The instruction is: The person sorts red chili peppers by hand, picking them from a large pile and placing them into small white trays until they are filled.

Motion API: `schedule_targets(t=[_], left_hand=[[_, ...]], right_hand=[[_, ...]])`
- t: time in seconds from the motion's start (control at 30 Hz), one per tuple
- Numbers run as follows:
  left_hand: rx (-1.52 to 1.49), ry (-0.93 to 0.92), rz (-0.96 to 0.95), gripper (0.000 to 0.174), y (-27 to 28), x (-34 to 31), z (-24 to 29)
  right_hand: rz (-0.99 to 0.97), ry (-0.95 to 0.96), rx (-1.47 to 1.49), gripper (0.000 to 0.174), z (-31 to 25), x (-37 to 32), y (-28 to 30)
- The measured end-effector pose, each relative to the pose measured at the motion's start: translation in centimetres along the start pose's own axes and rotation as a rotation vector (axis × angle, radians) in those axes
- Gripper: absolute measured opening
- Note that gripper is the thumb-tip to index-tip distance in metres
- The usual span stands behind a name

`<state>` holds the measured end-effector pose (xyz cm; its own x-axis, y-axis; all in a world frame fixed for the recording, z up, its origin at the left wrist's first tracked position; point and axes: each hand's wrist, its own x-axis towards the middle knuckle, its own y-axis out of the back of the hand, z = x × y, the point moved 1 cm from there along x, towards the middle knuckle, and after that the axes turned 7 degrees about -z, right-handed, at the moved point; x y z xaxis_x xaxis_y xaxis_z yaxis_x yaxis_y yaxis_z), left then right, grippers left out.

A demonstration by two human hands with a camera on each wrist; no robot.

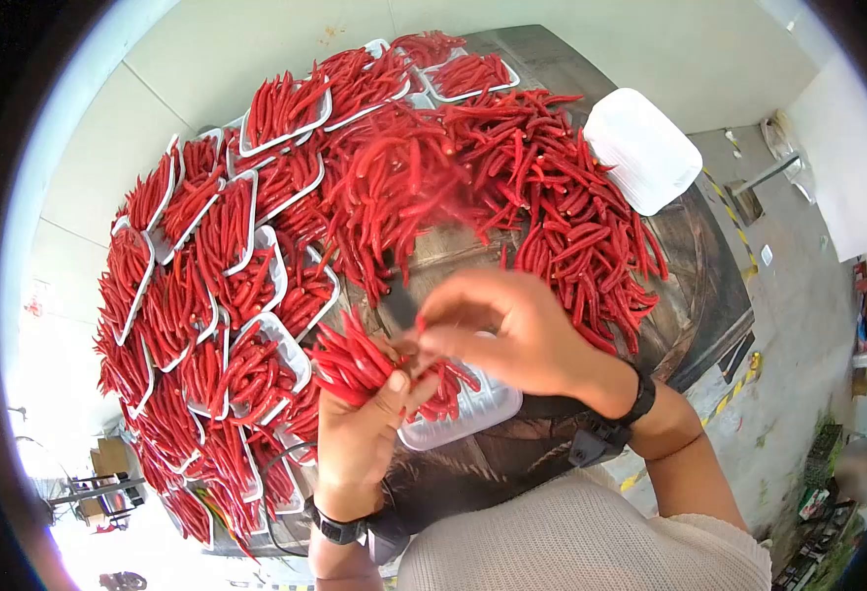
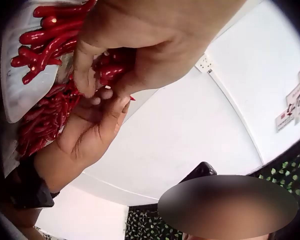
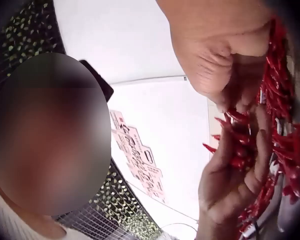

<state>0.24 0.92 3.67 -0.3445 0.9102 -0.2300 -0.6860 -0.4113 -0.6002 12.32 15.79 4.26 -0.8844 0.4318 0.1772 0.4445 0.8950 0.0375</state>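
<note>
Red chilies [image 1: 348, 368] part-hidden in left grip [image 1: 359, 435], right grip [image 1: 520, 333] blurred

1. The loose heap of slender red chillies [image 1: 581, 231]: smooth, glossy skins that catch small highlights.
2. Right of the heap, a white rectangular plastic tray [image 1: 642, 153]: smooth, with a soft sheen.
3. Left of the heap, chilli-filled white plastic trays [image 1: 292, 355]: thin, smooth, lightly shiny.
4. Under the heap, a dark brown table surface [image 1: 688, 271]: creased, mostly dull, material unclear.
5. Nearer the person than the heap, a beige knitted top [image 1: 571, 537]: matt, ribbed cloth.
</note>
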Motion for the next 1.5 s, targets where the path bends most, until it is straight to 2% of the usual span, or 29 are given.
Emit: schedule_targets(t=[0.1,0.17,0.23,0.3,0.33,0.4,0.5,0.57,0.63,0.7,0.73,0.8,0.83,0.9,0.97,1.0,1.03,1.1,1.13,1.17,1.23,1.27,1.33,1.47,1.5], left_hand=[[0.152,0.077,-0.041,0.035,-0.2,-0.2,0.0],[0.203,0.065,-0.018,0.032,0.2,0.0,-0.3],[0.239,0.064,-0.010,0.031,0.2,0.1,-0.2],[0.082,0.049,-0.055,0.032,0.0,0.2,0.0],[0.074,0.083,-0.030,0.030,0.1,0.2,0.0],[0.045,0.078,-0.069,0.028,0.2,0.1,-0.1],[0.010,0.079,-0.160,0.021,0.3,0.1,0.1],[-0.010,0.039,-0.011,0.022,-0.2,0.0,0.2],[-0.028,0.030,-0.089,0.018,0.8,-0.1,0.4],[-0.072,0.016,0.022,0.015,0.3,-0.1,0.3],[-0.052,-0.005,-0.011,0.019,0.5,0.0,0.2],[-0.016,-0.016,-0.015,0.020,-0.2,0.0,0.0],[0.017,-0.027,-0.015,0.021,-0.7,-0.1,-0.1],[0.057,0.002,-0.016,0.023,-1.2,-0.3,-0.2],[0.093,0.127,-0.124,0.027,-0.9,-0.5,-0.5],[0.190,0.134,-0.114,0.032,-0.4,-0.5,-0.7],[0.198,0.139,-0.118,0.032,-0.2,-0.4,-0.9],[0.214,0.123,-0.091,0.030,-0.2,-0.3,-1.1],[0.164,0.132,-0.030,0.026,-1.1,-0.4,-0.9],[0.167,0.133,-0.029,0.026,-0.9,-0.3,-0.9],[0.107,0.094,-0.135,0.021,-0.6,-0.2,-0.8],[0.089,0.098,-0.136,0.019,-0.6,-0.2,-0.7],[0.075,0.101,-0.121,0.019,-0.7,-0.3,-0.8],[0.052,0.074,-0.088,0.017,-0.8,-0.3,-0.7],[0.050,0.057,-0.074,0.016,-0.8,-0.4,-0.7]], right_hand=[[-0.013,0.005,0.043,0.017,0.5,-0.4,-1.0],[0.027,0.258,-0.384,0.018,0.5,-0.1,-0.6],[0.083,0.249,-0.485,0.015,0.6,0.1,0.8],[0.273,0.106,-0.974,0.015,2.2,0.3,3.1],[0.283,0.108,-0.967,0.015,2.6,0.5,3.8],[0.344,-0.138,-1.414,0.018,3.3,0.6,4.8],[0.338,-0.071,-1.447,0.027,4.2,0.6,4.5],[0.319,-0.059,-1.416,0.025,4.9,0.7,4.8],[0.300,-0.044,-1.389,0.024,5.2,0.5,4.6],[0.273,-0.023,-1.157,0.024,4.5,0.3,4.7],[0.279,-0.023,-1.155,0.024,3.0,0.3,4.5],[0.102,-0.108,-0.239,0.019,0.3,0.2,3.4],[0.105,-0.107,-0.239,0.019,0.3,0.1,2.7],[-0.018,0.027,-0.030,0.019,0.1,-0.2,1.0],[-0.042,-0.023,0.024,0.017,-0.8,-0.9,-0.4],[0.008,0.066,-0.128,0.017,-0.4,-1.0,-0.8],[0.017,0.068,-0.124,0.017,-0.3,-0.9,-0.7],[-0.038,0.141,-0.298,0.019,-0.3,-0.9,-0.2],[-0.037,0.201,-0.450,0.023,0.0,-0.9,0.6],[0.027,0.165,-0.606,0.025,0.6,-1.1,1.7],[0.232,0.131,-1.151,0.022,1.5,-1.2,4.1],[0.233,0.134,-1.145,0.022,1.6,-1.2,4.8],[0.096,-0.183,-1.310,0.016,1.8,-1.1,5.7],[0.121,-0.050,-1.327,0.014,2.6,-0.6,5.8],[0.191,0.022,-1.155,0.014,2.2,-0.5,5.8]])
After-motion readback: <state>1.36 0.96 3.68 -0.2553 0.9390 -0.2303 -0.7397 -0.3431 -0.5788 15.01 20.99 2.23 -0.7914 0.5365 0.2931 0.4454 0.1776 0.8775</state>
